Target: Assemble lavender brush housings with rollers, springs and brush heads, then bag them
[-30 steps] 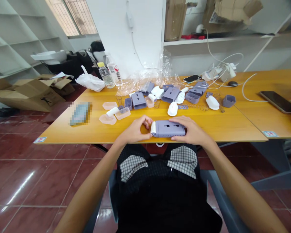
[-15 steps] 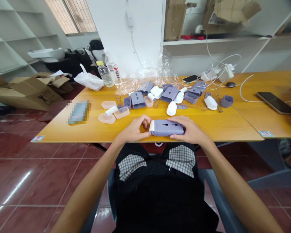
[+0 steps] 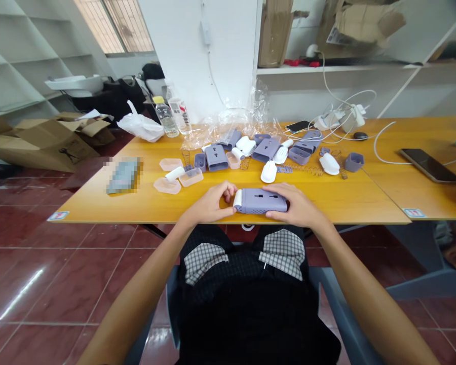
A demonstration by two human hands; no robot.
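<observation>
While the left hand (image 3: 209, 204) and right hand (image 3: 298, 206) sit at the near edge of the yellow wooden worktop (image 3: 327, 203), a lavender plastic socket housing (image 3: 262, 201) lies between them on it. The left grip closes on its white end cap (image 3: 237, 198), the right clamps the far end. Lavender casings (image 3: 216, 157), white shells (image 3: 268, 172) and coiled springs (image 3: 307, 170) lie beyond.
</observation>
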